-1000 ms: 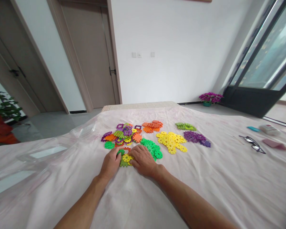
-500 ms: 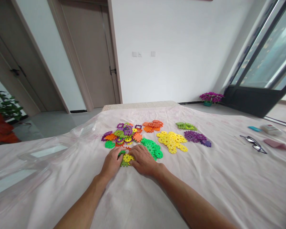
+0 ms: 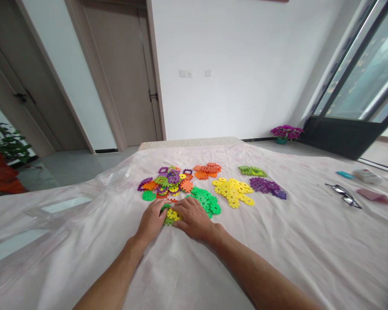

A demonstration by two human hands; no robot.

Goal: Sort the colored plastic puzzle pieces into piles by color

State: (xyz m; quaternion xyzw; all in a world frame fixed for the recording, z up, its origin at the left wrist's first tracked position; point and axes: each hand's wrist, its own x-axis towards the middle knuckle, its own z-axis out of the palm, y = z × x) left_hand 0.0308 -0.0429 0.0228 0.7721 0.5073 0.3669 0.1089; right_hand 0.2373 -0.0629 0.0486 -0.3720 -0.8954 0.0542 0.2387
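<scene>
My left hand [image 3: 151, 218] curls around the left side of a small cluster of plastic interlocking pieces low on the cloth. Yellow snowflake discs [image 3: 172, 214] lie on top of it, over a green toothed piece [image 3: 168, 221]. My right hand [image 3: 194, 217] closes over the cluster's right side, thumb toward me; its fingertips are partly hidden. Just beyond my hands is a mixed heap [image 3: 168, 180] of purple, orange, yellow and green pieces. A pile of bright green discs [image 3: 206, 200] touches the area beside my right fingers.
Sorted piles of yellow discs [image 3: 233, 191], purple pieces [image 3: 267, 185], orange pieces [image 3: 208, 170] and light green pieces [image 3: 252, 171] lie ahead and right. Clear plastic containers [image 3: 64, 204] stand left. Glasses [image 3: 344, 196] and a pink cloth [image 3: 373, 196] rest far right.
My right hand has shifted slightly to the left over the yellow discs, covering them a little differently. My left hand and the piles look unchanged.
</scene>
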